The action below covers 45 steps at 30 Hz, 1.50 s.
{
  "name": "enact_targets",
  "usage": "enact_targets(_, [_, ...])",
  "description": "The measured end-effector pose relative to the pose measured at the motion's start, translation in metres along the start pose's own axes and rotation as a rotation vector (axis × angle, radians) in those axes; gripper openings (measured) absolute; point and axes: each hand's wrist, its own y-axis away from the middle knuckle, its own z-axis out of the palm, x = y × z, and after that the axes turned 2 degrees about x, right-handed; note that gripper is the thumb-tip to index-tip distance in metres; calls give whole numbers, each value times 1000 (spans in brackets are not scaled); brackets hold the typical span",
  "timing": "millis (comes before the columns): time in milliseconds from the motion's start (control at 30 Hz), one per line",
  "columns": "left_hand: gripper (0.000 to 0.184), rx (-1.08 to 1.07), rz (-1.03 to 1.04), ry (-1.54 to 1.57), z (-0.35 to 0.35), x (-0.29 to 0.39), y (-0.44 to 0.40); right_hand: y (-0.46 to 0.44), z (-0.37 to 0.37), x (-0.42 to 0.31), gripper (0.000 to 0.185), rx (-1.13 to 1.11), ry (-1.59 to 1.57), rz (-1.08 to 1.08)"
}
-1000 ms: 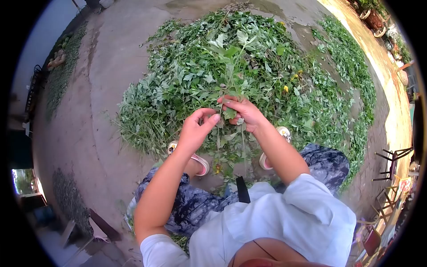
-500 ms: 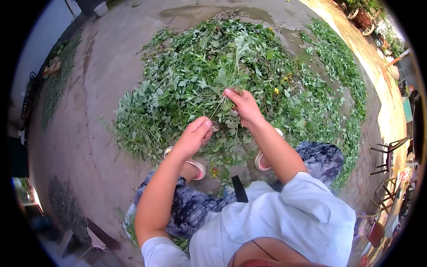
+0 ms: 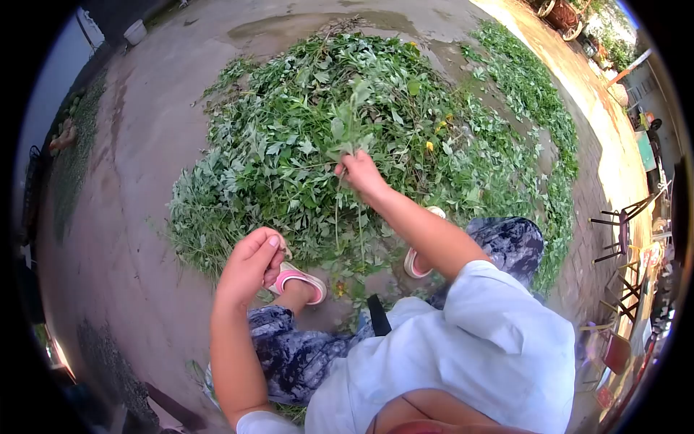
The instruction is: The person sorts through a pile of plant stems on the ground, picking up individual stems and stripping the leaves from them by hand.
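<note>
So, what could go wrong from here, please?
The right hand holds the sprig over the pile, so its leaves might catch in the others. The shoes are close beside loose leaves, so a small step could crush some.

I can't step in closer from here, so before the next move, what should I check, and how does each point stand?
1. Right hand gripping the leafy stems: ok.
2. Hands well apart: ok, left hand lower and off to the side.
3. Nothing caught at the left fingers: not ok, a pale scrap shows there.
4. Held stems free of the pile: cannot tell, they overlap it in view.
5. Floor between the shoes free of leaves: not ok, green sprigs lie there.
</note>
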Motion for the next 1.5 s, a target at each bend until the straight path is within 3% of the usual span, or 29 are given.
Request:
enact_targets(100, [15, 5, 42, 19, 0, 6, 3, -24, 105, 22, 21, -199, 164, -123])
enact_targets(133, [15, 36, 58, 24, 0, 6, 3, -40, 146, 32, 32, -373, 205, -271])
enact_targets(167, [15, 70, 72, 29, -1, 5, 3, -23, 170, 6, 54, -504, 258, -92])
enact_targets(200, [14, 99, 86, 13, -2, 3, 2, -34, 199, 17, 72, -539, 297, -240])
enact_targets(233, [14, 90, 83, 10, -4, 1, 1, -31, 209, 11, 77, -490, 445, -232])
enact_targets(300, [13, 152, 83, 25, -8, -3, 1, -51, 211, 27, 69, -491, 461, -329])
enact_targets(367, [12, 141, 45, 7, -10, -3, 1, -73, 168, 40, 52, -331, 379, -346])
enact_targets(433, [12, 199, -22, -15, -2, 2, -1, -80, 95, 38, 15, 69, 431, -501])
enact_targets(467, [11, 163, -24, -39, -6, 2, -4, -86, 54, 42, 11, 331, 519, -648])
enact_targets(533, [11, 173, -46, -39, -5, 8, -15, -96, -37, 46, 21, 717, 752, -633])
enact_targets(567, [10, 189, -63, -43, -2, 12, -23, -88, -93, 40, 27, 1038, 635, -358])
enact_targets(633, [11, 185, -58, -22, 1, 8, -36, -88, -138, 54, 45, 1096, 774, -160])
enact_targets(700, [13, 129, -53, -28, 2, 3, -46, -91, -158, 62, 41, 1079, 878, -107])
enact_targets(767, [13, 125, -48, -58, 2, -6, -56, -102, -172, 66, 28, 782, 826, -111])
enact_targets(833, [13, 123, -42, -97, 1, -9, -62, -113, -165, 57, 18, 827, 773, -562])
enact_targets(900, [14, 107, -106, 31, 5, -10, -66, -104, -144, 25, 18, 604, 319, -567])
enact_targets(967, [13, 135, -128, 29, 7, -13, -71, -88, -131, 1, 19, 237, -78, -313])
enact_targets(1033, [12, 134, -151, -5, 6, -17, -76, -97, -125, 9, 20, 144, 374, -396])
enact_targets(1100, [11, 132, -171, -61, 6, -19, -80, -99, -115, 20, 24, 15, 853, -188])
enact_targets(1200, [10, 179, -110, -250, 8, -29, -85, -103, -92, 67, 33, -19, 956, -209])
enact_targets(1233, [12, 219, -30, -382, 7, -35, -87, -100, -84, 78, 28, -8, 1034, -285])
enact_targets(1333, [13, 290, 119, -619, -2, -46, -91, -90, -70, 81, 21, -109, 1244, -220])
enact_targets(1400, [14, 399, 217, -905, 5, -35, -87, -75, -66, 70, 15, -57, 1153, -681])
enact_targets(1433, [14, 414, 213, -906, 8, -34, -86, -64, -61, 56, 15, -69, 1147, -690])
enact_targets(1500, [26, 529, 633, -1153, 11, -32, -85, -34, -50, 21, 15, -224, 1279, -793])
